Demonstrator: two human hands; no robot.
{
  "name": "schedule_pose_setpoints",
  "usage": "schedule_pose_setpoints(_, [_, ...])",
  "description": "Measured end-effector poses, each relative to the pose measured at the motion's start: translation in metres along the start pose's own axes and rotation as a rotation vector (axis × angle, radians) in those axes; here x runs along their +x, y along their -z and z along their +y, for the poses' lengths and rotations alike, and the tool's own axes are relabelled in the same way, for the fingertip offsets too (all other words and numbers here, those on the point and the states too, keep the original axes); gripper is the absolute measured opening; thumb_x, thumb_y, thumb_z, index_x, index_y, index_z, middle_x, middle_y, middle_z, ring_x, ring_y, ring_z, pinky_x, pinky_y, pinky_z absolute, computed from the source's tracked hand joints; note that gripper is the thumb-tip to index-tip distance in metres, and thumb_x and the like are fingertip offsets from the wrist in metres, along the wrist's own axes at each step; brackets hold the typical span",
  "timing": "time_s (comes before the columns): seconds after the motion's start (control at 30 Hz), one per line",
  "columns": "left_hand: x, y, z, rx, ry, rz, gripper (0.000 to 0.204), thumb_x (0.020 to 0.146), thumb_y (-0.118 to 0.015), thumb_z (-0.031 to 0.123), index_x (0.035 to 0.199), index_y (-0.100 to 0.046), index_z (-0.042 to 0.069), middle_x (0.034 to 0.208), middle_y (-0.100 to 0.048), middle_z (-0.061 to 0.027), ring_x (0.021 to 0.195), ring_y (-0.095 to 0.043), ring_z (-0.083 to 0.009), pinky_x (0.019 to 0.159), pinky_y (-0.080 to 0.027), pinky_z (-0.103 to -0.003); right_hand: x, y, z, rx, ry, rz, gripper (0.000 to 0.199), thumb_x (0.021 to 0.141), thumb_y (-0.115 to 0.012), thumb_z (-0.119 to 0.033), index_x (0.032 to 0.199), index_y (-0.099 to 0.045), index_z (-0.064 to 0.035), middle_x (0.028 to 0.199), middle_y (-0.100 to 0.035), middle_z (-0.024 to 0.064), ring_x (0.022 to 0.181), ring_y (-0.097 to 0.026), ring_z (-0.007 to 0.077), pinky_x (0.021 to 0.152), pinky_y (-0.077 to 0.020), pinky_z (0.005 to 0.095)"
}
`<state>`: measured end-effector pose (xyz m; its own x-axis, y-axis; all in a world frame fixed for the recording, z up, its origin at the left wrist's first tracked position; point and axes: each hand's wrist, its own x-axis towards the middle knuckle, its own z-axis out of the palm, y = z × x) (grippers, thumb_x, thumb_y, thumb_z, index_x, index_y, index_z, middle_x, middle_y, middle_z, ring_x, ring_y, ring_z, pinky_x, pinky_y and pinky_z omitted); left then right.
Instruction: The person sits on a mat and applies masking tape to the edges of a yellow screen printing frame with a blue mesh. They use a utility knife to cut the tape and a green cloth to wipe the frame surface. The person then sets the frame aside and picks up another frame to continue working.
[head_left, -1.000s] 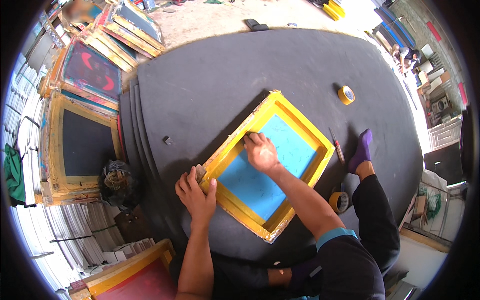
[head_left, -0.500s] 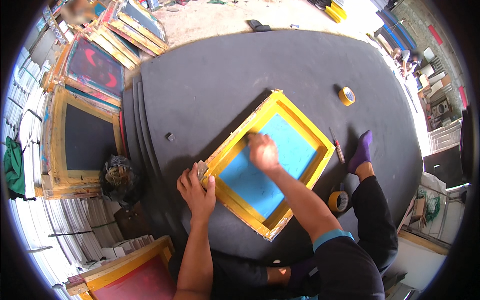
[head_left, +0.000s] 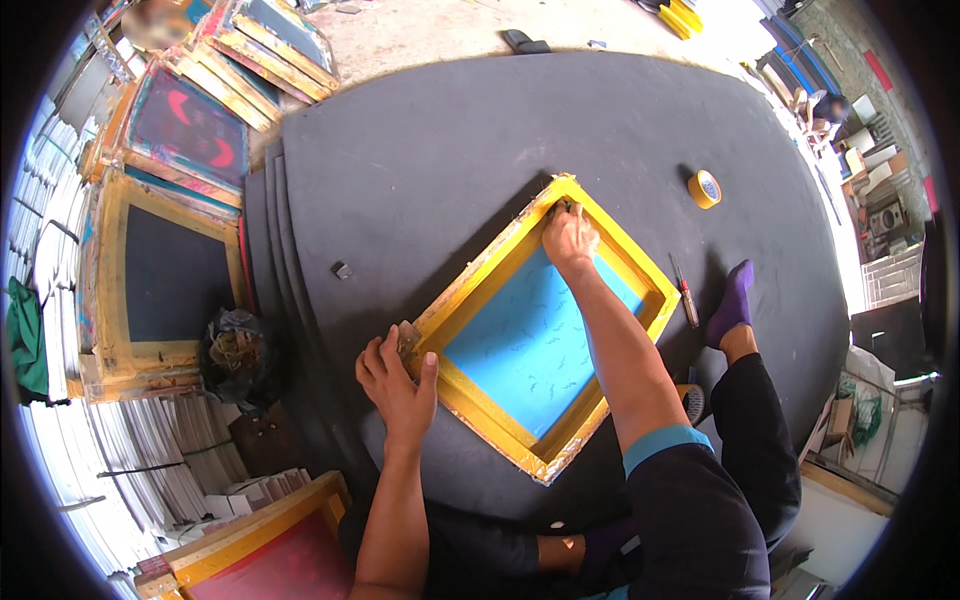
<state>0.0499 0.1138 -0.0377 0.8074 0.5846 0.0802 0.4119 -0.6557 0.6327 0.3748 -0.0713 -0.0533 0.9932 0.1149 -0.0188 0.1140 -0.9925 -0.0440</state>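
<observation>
A screen-printing frame (head_left: 548, 440) with yellow-taped sides and a blue mesh (head_left: 520, 350) lies tilted on the dark mat. My left hand (head_left: 398, 385) grips its left corner, thumb apart on the near side and fingers curled by a greyish patch there. Inside the far corner, my right hand (head_left: 572, 238) presses down with closed fingers. Whatever those fingers hold, if anything, is hidden. Small dark marks are scattered over the mesh.
A yellow tape roll (head_left: 704, 189) and a screwdriver (head_left: 686, 290) lie to the right, near my purple-socked foot (head_left: 732, 300). Another tape roll (head_left: 692, 402) is partly behind my arm. A small dark lump (head_left: 342, 270) sits left. More screens (head_left: 180, 270) lean at the left beside a black bag (head_left: 238, 355).
My right hand has slid away from me along the inner far-left side to the far corner. My left hand stays at the left corner.
</observation>
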Motion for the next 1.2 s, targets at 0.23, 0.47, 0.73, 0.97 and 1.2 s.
schedule_pose_setpoints(0.23, [0.001, -0.001, 0.0, -0.007, 0.002, 0.001, 0.068, 0.097, -0.066, 0.046, 0.15, -0.047, 0.009, 0.15, -0.04, -0.0276, 0.139, -0.03, -0.0466, 0.116, -0.027, -0.06, 0.01, 0.004, 0.02, -0.038, 0.059, 0.009, 0.03, 0.098, -0.055, -0.024, 0.123, -0.069, -0.0131, 0.117, -0.071, 0.0185, 0.103, -0.072, 0.0384, 0.084, -0.0587, 0.0524])
schedule_pose_setpoints(0.47, [0.001, -0.002, 0.004, 0.015, -0.003, -0.003, 0.064, 0.097, -0.064, 0.04, 0.151, -0.045, 0.01, 0.149, -0.039, -0.0257, 0.138, -0.029, -0.0458, 0.115, -0.027, -0.06, -0.03, -0.017, 0.009, 0.113, 0.11, 0.078, 0.028, 0.099, -0.056, -0.02, 0.123, -0.068, -0.0153, 0.115, -0.071, 0.0162, 0.101, -0.072, 0.039, 0.086, -0.0573, 0.0521])
schedule_pose_setpoints(0.73, [0.003, -0.008, -0.007, -0.018, -0.042, 0.089, 0.057, 0.098, -0.064, 0.038, 0.146, -0.052, 0.008, 0.143, -0.048, -0.024, 0.134, -0.037, -0.0441, 0.114, -0.03, -0.057, -0.113, -0.011, -0.043, 0.166, 0.284, -0.085, 0.032, 0.094, -0.056, -0.014, 0.124, -0.062, -0.0071, 0.109, -0.07, 0.0153, 0.096, -0.073, 0.0359, 0.081, -0.0604, 0.0481])
schedule_pose_setpoints(0.97, [0.006, -0.008, -0.013, -0.342, 0.036, 0.123, 0.061, 0.112, -0.028, 0.049, 0.145, -0.054, 0.004, 0.144, -0.049, -0.0205, 0.136, -0.037, -0.0371, 0.118, -0.025, -0.05, -0.211, -0.024, -0.076, 0.263, 0.643, -0.048, 0.042, 0.093, -0.057, -0.013, 0.134, -0.065, -0.0118, 0.097, -0.07, 0.0114, 0.083, -0.074, 0.0317, 0.074, -0.0606, 0.0443])
schedule_pose_setpoints(1.2, [0.005, -0.013, -0.015, -0.749, 0.148, 0.129, 0.076, 0.111, -0.016, 0.059, 0.145, -0.052, 0.001, 0.146, -0.047, -0.0162, 0.139, -0.034, -0.0302, 0.119, -0.026, -0.044, -0.218, 0.003, -0.071, 0.22, 0.918, -0.179, 0.046, 0.09, -0.061, -0.018, 0.135, -0.067, -0.0226, 0.103, -0.069, 0.0048, 0.091, -0.071, 0.0262, 0.075, -0.0589, 0.0408])
